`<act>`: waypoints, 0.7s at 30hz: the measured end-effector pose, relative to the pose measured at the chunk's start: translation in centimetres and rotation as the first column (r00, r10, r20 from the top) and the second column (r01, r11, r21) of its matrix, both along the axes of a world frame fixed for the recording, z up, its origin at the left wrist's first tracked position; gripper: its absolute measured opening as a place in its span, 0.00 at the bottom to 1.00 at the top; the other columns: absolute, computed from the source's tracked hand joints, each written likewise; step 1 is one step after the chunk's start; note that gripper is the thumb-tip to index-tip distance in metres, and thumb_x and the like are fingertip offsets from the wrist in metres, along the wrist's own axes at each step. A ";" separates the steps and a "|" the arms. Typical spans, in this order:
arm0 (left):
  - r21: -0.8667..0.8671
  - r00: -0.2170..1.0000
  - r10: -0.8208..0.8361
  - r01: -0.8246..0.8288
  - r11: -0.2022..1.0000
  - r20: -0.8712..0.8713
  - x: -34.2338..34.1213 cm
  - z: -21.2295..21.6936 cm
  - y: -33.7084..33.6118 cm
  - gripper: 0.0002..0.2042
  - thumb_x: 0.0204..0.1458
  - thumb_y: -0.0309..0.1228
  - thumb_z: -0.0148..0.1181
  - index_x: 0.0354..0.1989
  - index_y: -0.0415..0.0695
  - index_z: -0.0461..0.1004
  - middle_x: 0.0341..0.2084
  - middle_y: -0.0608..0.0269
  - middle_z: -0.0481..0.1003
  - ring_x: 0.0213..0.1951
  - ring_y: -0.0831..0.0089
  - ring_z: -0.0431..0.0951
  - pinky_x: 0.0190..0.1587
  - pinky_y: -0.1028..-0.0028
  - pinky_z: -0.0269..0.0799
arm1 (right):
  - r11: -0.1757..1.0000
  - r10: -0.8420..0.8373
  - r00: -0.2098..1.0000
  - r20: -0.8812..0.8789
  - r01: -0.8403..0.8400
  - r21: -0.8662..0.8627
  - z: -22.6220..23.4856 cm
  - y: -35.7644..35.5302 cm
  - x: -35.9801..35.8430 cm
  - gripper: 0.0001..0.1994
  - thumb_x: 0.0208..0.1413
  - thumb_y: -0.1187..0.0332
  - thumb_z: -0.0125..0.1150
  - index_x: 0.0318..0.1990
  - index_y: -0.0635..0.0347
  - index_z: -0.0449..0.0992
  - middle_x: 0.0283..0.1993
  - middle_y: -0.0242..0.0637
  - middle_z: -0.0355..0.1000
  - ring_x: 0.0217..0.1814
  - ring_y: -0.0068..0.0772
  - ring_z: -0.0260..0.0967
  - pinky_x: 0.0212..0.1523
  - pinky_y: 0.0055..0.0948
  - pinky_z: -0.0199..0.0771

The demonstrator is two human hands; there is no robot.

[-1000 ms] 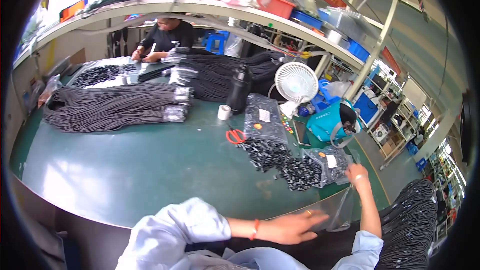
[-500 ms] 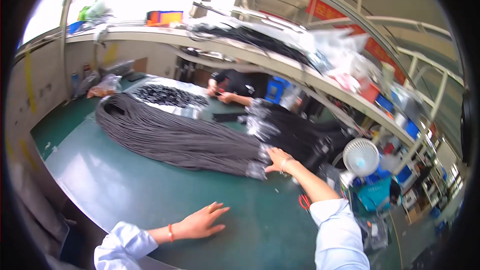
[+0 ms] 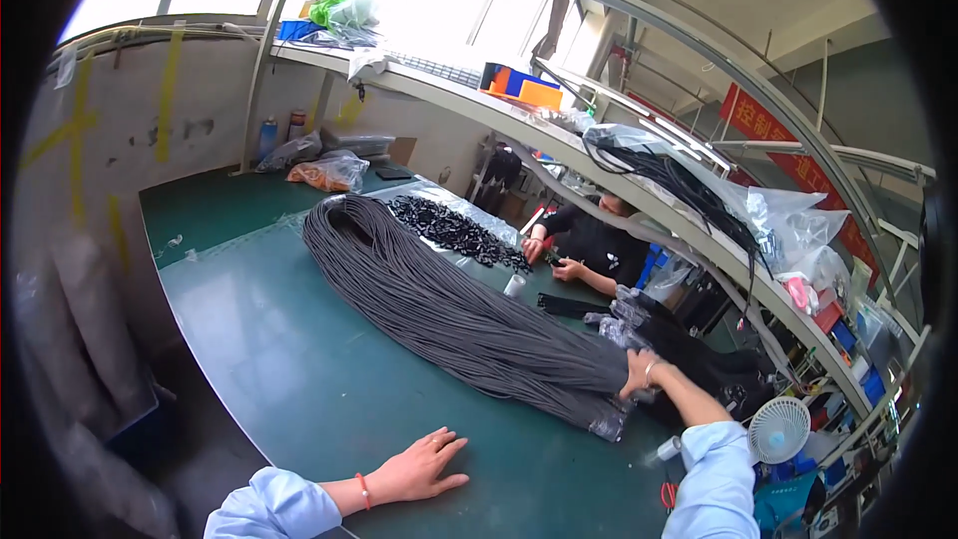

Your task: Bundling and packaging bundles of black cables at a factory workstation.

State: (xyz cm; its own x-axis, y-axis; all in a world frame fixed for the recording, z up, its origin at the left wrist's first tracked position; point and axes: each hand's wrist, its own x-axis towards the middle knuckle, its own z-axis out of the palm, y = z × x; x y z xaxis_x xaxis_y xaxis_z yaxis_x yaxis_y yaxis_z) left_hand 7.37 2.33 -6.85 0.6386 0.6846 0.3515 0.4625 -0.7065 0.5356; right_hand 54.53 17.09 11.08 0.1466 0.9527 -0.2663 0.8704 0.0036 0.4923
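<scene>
One long green surface (image 3: 299,359) carries everything here. Across it lies a big bundle of grey cords (image 3: 449,314), running from the far left corner down to the near right, where its end is wrapped in clear plastic (image 3: 607,424).

Right hand (image 3: 636,374) is on that near end of the bundle, fingers curled over the cords; looks like a grip, but how tight I cannot tell. Left hand (image 3: 424,464) is flat on the surface, fingers spread wide, holding nothing, well apart from the bundle.

Risks, biggest first:
- Bundle is long and heavy-looking, held at one end only. A pull from there would likely drag or fan the strands instead of moving the whole mass, and loose cords could tangle.
- The dark bagged cords (image 3: 699,354) sit just beside the right hand. Sliding the grey bundle that way could snag them or mix the two lots.
- Pile of small black parts (image 3: 454,230) lies just beside the bundle's far side; a sideways sweep could scatter them toward the co-worker's hands (image 3: 549,260).
- The plastic wrap looks slack; a hand gripping film rather than cords may slip off.
- White cup (image 3: 514,285) stands near the bundle's edge and could get knocked over.
- Small white fan (image 3: 778,429) at the near right edge; stray cord ends could reach it.
</scene>
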 end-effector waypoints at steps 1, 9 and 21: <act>-0.029 1.000 -0.008 0.008 1.000 -0.008 -0.1 0.2 -0.1 0.36 0.63 0.53 0.53 0.70 0.38 0.57 0.67 0.39 0.59 0.72 0.46 0.55 0.72 0.58 0.55 | 0.999 0.016 0.995 0.095 -0.018 0.026 2.9 -1.4 -2.0 0.64 0.23 0.34 0.79 0.66 0.72 0.58 0.62 0.66 0.65 0.65 0.63 0.64 0.66 0.48 0.67; -0.369 0.796 0.435 -0.288 0.884 0.421 -2.4 -1.3 2.2 0.40 0.66 0.48 0.50 0.75 0.36 0.40 0.74 0.38 0.41 0.77 0.49 0.36 0.75 0.59 0.38 | 0.326 0.686 0.557 0.468 -0.811 0.487 19.2 -22.2 -19.3 0.58 0.23 0.56 0.78 0.66 0.80 0.58 0.44 0.47 0.67 0.46 0.44 0.67 0.51 0.39 0.67; 0.237 0.354 0.920 -0.891 0.387 -0.171 -29.2 -1.1 11.2 0.32 0.53 0.60 0.61 0.62 0.54 0.75 0.72 0.51 0.58 0.71 0.34 0.51 0.71 0.49 0.48 | 0.977 0.212 0.834 -0.510 -0.191 0.093 -7.8 -39.9 -11.0 0.66 0.33 0.34 0.74 0.70 0.81 0.50 0.49 0.52 0.67 0.50 0.51 0.66 0.57 0.41 0.67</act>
State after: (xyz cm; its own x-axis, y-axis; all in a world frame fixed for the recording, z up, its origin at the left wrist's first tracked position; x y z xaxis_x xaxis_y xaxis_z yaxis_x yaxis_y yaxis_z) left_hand -21.87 13.55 -7.98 -0.2845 0.8763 0.3889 0.9453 0.1890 0.2658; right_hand 43.54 -22.86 3.25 -0.1980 0.9566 -0.2136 0.9800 0.1978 -0.0226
